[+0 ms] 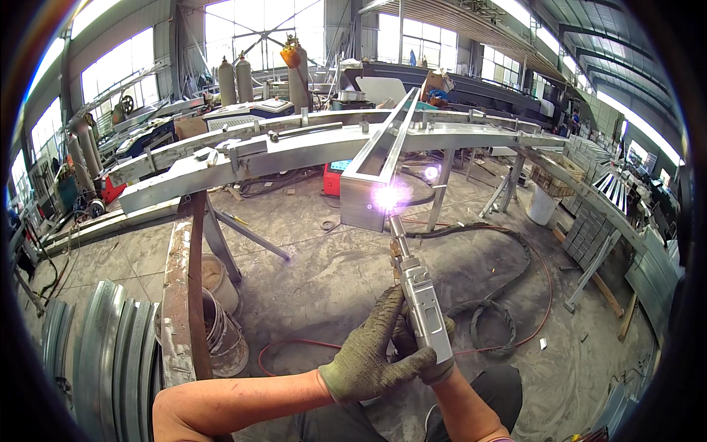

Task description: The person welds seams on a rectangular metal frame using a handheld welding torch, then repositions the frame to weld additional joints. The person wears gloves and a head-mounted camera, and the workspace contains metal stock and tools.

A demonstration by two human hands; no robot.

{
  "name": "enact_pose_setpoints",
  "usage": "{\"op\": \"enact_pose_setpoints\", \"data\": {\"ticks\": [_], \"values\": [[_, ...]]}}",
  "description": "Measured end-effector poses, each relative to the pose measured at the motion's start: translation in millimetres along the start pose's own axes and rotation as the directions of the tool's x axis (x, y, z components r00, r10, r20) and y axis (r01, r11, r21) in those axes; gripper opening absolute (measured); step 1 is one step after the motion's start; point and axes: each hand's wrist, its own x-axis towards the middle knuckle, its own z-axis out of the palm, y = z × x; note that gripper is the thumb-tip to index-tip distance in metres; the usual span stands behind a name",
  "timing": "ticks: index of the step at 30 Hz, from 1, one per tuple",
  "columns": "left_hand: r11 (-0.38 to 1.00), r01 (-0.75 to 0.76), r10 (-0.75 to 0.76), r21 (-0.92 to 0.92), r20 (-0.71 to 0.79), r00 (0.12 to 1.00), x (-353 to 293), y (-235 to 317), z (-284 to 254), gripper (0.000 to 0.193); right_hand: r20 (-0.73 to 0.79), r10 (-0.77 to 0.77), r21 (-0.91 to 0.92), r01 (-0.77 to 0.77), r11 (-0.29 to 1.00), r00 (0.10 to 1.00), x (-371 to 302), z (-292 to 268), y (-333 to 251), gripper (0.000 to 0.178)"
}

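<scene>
My left hand [368, 357], in a dark green work glove, is closed around the lower body of a silver handheld welding gun [426, 298]. Behind and beneath it, my right hand [440, 373] grips the same gun, its gloved fingers mostly hidden by the gun and my left hand. The gun points away and upward. At its nozzle, a bright pinkish-white glow [387, 197] burns on the lower right edge of a square, box-shaped metal end [361, 205]. Two long shiny metal bars [398, 140] run back from that end, which rests against a long metal beam [294, 151].
A red machine [333, 177] sits behind the work. A dark hose [526, 258] and a red cable [549, 295] loop over the concrete floor. Buckets [224, 339] stand by a rusty beam [184, 295] at left. Curved metal sheets [103, 353] lie lower left; stacked metal blocks [585, 236] stand right.
</scene>
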Motion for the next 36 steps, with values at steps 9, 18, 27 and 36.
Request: {"op": "enact_pose_setpoints", "data": {"ticks": [9, 18, 27, 36], "values": [[1.0, 0.006, -0.006, -0.023, -0.005, 1.0, -2.4, -1.0, -1.0, 0.117, 0.035, 0.138, 0.107, -0.141, 0.984, 0.99, -0.7, 1.9, -5.3, 0.008], [0.998, 0.002, -0.003, -0.068, -0.016, 1.0, -8.1, 1.0, 2.6, 0.115, -0.015, 0.186, 0.183, -0.18, 0.966, 0.982, -10.4, 6.4, -6.2, 0.011], [0.997, -0.007, 0.003, -0.081, -0.041, 0.999, -9.9, -8.4, 3.3, 0.116, -0.03, -0.148, -0.109, 0.144, 0.984, 0.989, -0.2, 7.4, -1.3, 0.013], [0.996, 0.033, -0.036, -0.081, -0.042, 0.998, -9.2, 2.3, 3.6, 0.115, 0.009, 0.035, -0.048, -0.034, 0.998, 0.999, -1.1, 4.4, -15.6, 0.009]]}}
